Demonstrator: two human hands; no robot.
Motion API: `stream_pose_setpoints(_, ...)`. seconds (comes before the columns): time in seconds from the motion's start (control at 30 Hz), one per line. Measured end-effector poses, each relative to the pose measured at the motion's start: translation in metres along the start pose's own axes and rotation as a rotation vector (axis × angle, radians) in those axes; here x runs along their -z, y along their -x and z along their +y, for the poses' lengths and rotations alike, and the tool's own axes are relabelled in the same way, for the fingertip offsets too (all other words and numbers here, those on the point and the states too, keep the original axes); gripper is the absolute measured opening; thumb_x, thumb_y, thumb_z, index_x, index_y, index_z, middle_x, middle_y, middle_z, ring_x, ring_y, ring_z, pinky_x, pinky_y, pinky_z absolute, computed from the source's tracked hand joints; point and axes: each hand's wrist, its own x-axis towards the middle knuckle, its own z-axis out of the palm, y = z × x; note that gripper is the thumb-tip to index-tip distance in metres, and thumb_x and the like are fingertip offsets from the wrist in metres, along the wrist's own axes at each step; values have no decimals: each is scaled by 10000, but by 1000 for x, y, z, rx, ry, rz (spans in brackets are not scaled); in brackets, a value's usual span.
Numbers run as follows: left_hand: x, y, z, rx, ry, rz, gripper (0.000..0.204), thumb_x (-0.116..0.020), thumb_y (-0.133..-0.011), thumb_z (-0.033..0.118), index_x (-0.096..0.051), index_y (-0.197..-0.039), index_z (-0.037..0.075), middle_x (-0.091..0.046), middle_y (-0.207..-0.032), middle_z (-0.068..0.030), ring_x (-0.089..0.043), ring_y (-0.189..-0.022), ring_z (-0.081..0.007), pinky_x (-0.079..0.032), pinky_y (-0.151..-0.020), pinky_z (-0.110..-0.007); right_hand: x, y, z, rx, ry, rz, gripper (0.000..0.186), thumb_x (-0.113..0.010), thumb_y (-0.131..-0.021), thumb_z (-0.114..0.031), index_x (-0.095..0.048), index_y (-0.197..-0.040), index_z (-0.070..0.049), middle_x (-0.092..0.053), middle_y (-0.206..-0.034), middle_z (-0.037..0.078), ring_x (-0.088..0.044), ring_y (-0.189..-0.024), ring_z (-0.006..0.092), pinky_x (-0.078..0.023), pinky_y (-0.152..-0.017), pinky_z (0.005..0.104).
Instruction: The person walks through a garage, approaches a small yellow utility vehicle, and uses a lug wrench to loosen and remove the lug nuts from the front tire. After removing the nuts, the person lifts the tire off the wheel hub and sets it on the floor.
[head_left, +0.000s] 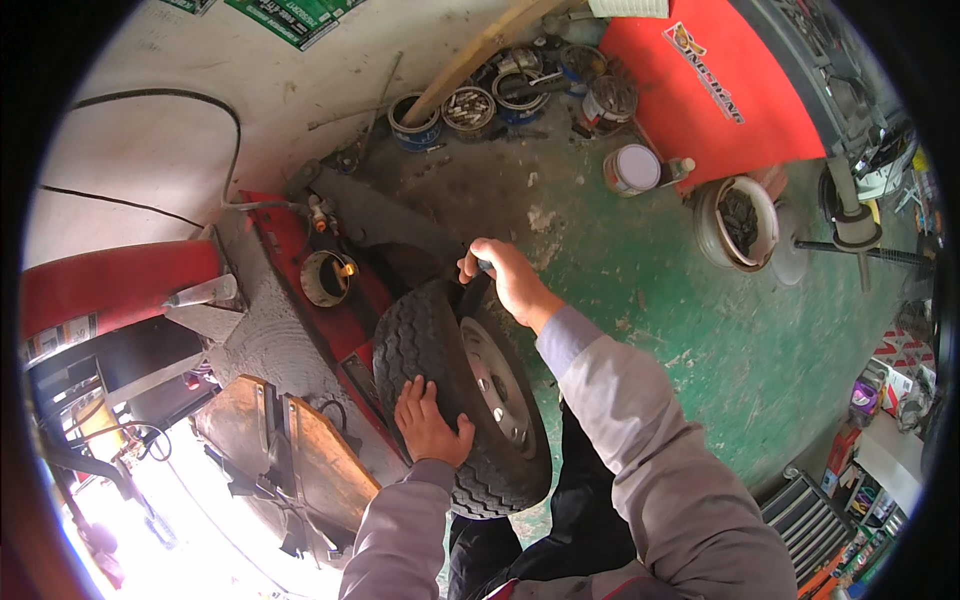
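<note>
A black tyre on a silver steel wheel (415, 315) stands upright in front of me, leaning by a red machine (280, 240). My left hand (428, 420) lies on the tread with its fingers spread. My right hand (505, 280) is raised at the top of the wheel, fingers wrapped round a short dark handle (486, 264); what it belongs to is partly hidden by the tyre and hand. Beside the tyre, on the red machine, sits a round tin (318, 280) with a yellow-handled item in it.
Several cans of small parts (470, 106) line the back wall beside a leaning wooden beam (470, 55). A white bucket (632, 168) stands before a red panel (730, 90). A rim with contents (705, 230) is at right, near tool clutter (890, 430). Wooden boards (325, 450) lean at lower left.
</note>
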Motion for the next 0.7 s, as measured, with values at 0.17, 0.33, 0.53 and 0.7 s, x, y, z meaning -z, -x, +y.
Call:
stream_pose_setpoints(0.17, 2, 1, -3, 28, 17, -1, 717, -684, -755, 288, -523, -1370, -44, -473, -1510, -233, -385, -1451, -437, -272, -1207, -586, -1, 5, -21, -83, -12, -38, 414, -463, -1002, -438, -691, -878, -115, -734, -1028, 82, -614, -1185, 202, -314, -1131, 413)
stream_pose_setpoints(0.33, 3, 4, -8, 72, 48, -29, 731, -681, -768, 329, -530, -1383, -36, -467, -1522, -216, -373, -1468, -417, -270, -1216, -583, -12, -2, -82, -24, 956, -72, 310, -504, -1018, -251, -730, -1011, -40, -757, -1068, 143, -705, -1018, 273, -524, -943, 383)
stream_pose_setpoints(0.53, 4, 4, -12, 75, 107, -15, 709, -696, -762, 301, -538, -1365, -36, -470, -1508, -222, -366, -1467, -421, -254, -1222, -584, -79, -15, -85, 19, 1338, 364, 594, -670, -889, -588, -754, -1086, -34, -770, -1023, 184, -737, -960, 364, -574, -857, 457)
stream_pose_setpoints(0.7, 4, 6, -13, 70, 101, -27, 727, -687, -768, 319, -532, -1379, -41, -459, -1516, -225, -357, -1473, -418, -251, -1227, -583, -81, -14, -81, -87, 1390, 354, 629, -670, -893, -614, -760, -1074, -19, -778, -1009, 175, -745, -966, 354, -581, -867, 444)
